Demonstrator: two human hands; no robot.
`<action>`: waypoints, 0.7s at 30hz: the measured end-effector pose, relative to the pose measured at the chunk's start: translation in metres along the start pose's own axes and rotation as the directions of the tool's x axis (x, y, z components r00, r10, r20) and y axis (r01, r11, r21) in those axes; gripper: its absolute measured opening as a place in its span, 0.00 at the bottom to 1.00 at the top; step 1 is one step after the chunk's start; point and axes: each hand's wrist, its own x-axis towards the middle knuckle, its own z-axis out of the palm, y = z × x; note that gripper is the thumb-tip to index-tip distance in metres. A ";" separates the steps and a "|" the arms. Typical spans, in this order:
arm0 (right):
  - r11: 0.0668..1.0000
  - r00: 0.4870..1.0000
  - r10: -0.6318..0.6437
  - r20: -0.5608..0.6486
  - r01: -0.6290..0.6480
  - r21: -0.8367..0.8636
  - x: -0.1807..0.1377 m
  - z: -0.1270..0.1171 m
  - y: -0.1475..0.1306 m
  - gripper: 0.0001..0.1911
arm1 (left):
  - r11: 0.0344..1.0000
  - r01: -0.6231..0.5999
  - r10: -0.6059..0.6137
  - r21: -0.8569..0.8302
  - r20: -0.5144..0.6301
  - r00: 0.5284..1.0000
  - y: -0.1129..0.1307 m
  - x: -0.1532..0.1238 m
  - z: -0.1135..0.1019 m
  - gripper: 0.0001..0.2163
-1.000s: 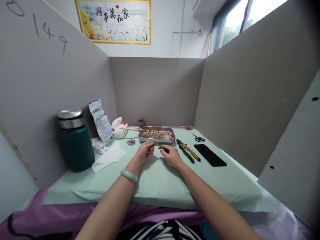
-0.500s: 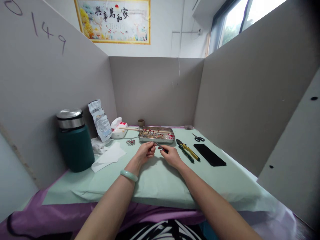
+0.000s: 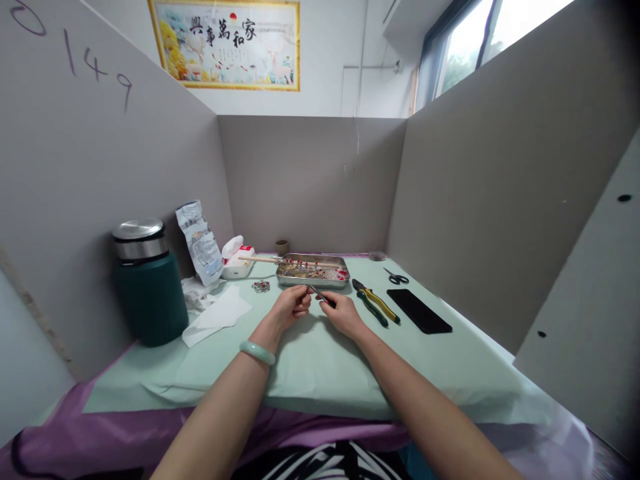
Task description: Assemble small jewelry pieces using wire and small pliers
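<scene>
My left hand (image 3: 291, 308), with a pale green bangle on its wrist, pinches something too small to make out between its fingertips. My right hand (image 3: 343, 311) grips small pliers (image 3: 320, 295) whose metal tip points at the left hand's fingers. Both hands rest close together on the pale green mat (image 3: 320, 363), just in front of a metal tray (image 3: 313, 271) filled with small beads and parts.
Green-and-yellow pliers (image 3: 376, 303), a black phone (image 3: 419, 311) and small scissors (image 3: 397, 275) lie to the right. On the left stand a dark green flask (image 3: 149, 283), a foil bag (image 3: 201, 243), tissues (image 3: 217, 313) and a small bead cluster (image 3: 261, 286). Grey partition walls enclose three sides.
My hands have drawn a little closer together, the pliers' tip now nearer my left fingertips. Nothing else has moved.
</scene>
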 end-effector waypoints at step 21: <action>1.000 1.000 -0.013 -0.013 0.013 0.000 0.001 0.002 0.003 0.15 | 0.999 0.032 -0.032 -0.010 -0.002 0.999 0.001 -0.002 0.002 0.08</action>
